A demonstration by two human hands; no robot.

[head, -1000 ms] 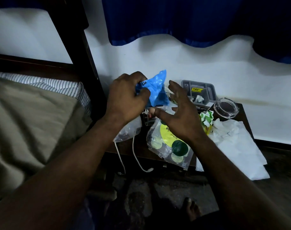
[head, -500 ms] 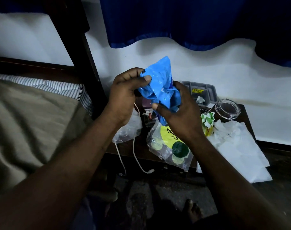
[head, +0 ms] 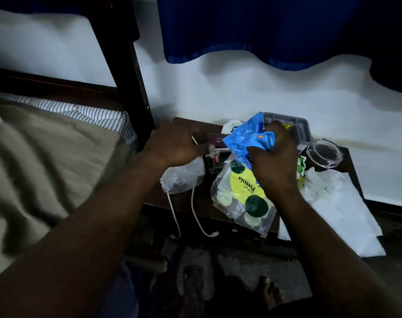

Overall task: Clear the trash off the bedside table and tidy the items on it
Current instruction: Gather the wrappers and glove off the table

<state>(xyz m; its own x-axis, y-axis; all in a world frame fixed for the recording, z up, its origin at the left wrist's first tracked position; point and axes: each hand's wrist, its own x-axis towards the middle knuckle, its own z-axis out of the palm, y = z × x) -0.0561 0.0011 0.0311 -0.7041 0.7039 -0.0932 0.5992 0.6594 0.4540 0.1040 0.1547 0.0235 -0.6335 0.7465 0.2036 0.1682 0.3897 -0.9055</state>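
Gathering trash, my right hand point(head: 274, 166) kept its grip clenched on the crumpled blue plastic wrapper point(head: 248, 138); my left hand point(head: 174, 145), its grip too blurred to judge, probably needed the crumpled clear plastic bag point(head: 182, 177) next.

Blue wrapper point(head: 248, 140), striped sheet point(head: 92, 114).

Bedside table point(head: 203, 198) holds printed bag point(head: 243, 198), glass dish point(head: 323, 154), grey tray point(head: 296, 127).

A: What surrounds the Premia packet point(head: 241, 196) on the bedside table point(head: 204, 198)?
B: Left of it lies a plastic bag point(head: 184, 177), with a cable point(head: 196, 216) hanging off the front edge. Behind it is a compartment tray point(head: 298, 129). To its right are a glass dish point(head: 323, 154) and overhanging paper sheets point(head: 346, 221).
A: Above it?
B: The right hand point(head: 275, 161) grips a crumpled wrapper point(head: 245, 138).
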